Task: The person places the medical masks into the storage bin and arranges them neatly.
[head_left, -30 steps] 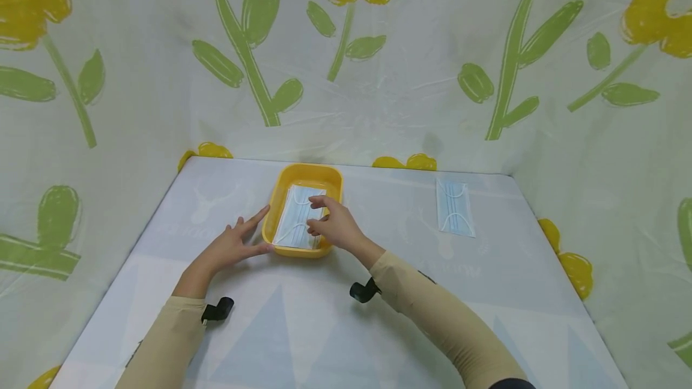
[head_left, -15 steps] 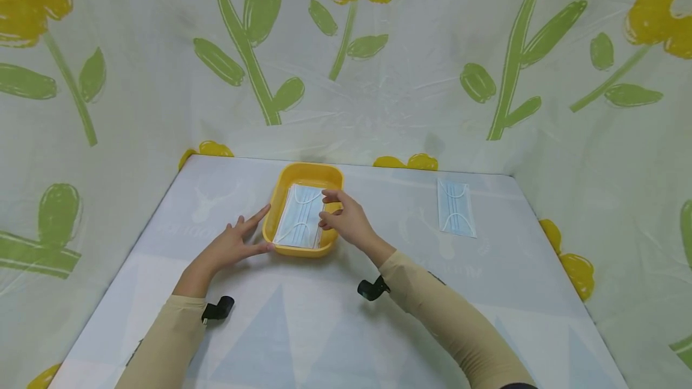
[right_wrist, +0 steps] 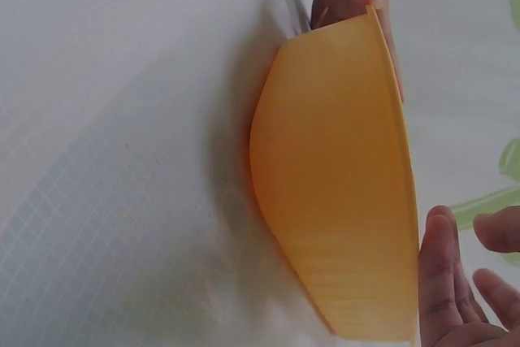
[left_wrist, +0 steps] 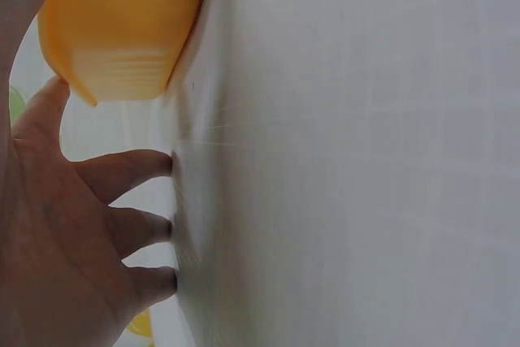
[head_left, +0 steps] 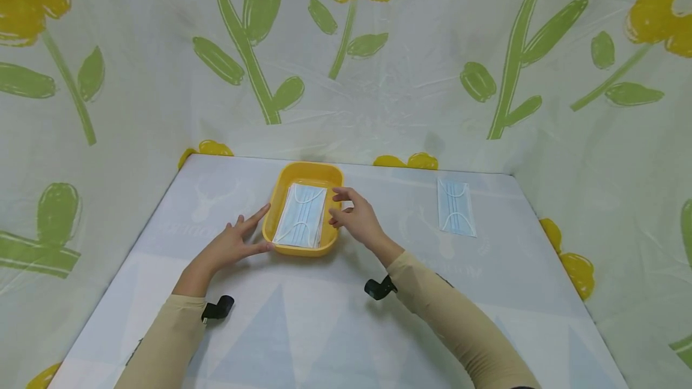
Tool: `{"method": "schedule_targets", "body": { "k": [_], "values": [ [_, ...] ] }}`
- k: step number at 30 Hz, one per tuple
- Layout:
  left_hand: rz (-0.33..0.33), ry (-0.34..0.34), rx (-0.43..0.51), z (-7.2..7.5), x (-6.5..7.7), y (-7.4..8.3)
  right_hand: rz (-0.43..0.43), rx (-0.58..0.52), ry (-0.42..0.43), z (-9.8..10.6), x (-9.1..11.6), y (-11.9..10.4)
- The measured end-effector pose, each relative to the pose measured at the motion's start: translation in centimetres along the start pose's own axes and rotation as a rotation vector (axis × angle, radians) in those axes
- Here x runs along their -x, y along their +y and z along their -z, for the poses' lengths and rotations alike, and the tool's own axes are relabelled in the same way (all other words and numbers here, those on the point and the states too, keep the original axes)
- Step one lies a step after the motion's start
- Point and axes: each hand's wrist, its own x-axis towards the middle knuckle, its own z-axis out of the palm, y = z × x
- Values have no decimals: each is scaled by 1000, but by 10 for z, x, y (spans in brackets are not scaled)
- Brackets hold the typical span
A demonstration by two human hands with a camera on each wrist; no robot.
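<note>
A yellow plastic tray (head_left: 307, 168) stands toward the back of the table, and a small stack of blue face masks (head_left: 300, 216) with white ear loops lies inside it. My left hand (head_left: 229, 246) touches the tray's left rim with spread thumb and index finger. In the left wrist view, the other fingers (left_wrist: 134, 170) reach down to the tabletop beside the tray (left_wrist: 122, 38). Over the right rim hovers my right hand (head_left: 358, 221), fingers loosely bent and holding nothing. The right wrist view has it beside the tray's rim (right_wrist: 398, 119), thumb and fingertips apart.
One blue face mask (head_left: 456, 209) lies flat on the table (head_left: 378, 341), well to the right of the tray. A flower-printed white curtain (head_left: 400, 101) surrounds the table's back and sides. Black wrist cameras (head_left: 218, 308) sit on both forearms.
My right hand has drawn back to the right from above the masks to the tray's right rim, uncovering the stack. The left hand and tray stay in place.
</note>
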Motion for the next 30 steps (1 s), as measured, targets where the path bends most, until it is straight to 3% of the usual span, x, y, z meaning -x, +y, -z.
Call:
{"method": "schedule_targets", "body": {
  "k": [20, 30],
  "values": [
    [-9, 4, 0, 0, -2, -1, -10, 76, 88, 15, 0, 14],
    [-8, 10, -2, 0, -1, -2, 22, 57, 91, 24, 1, 23]
  ]
}}
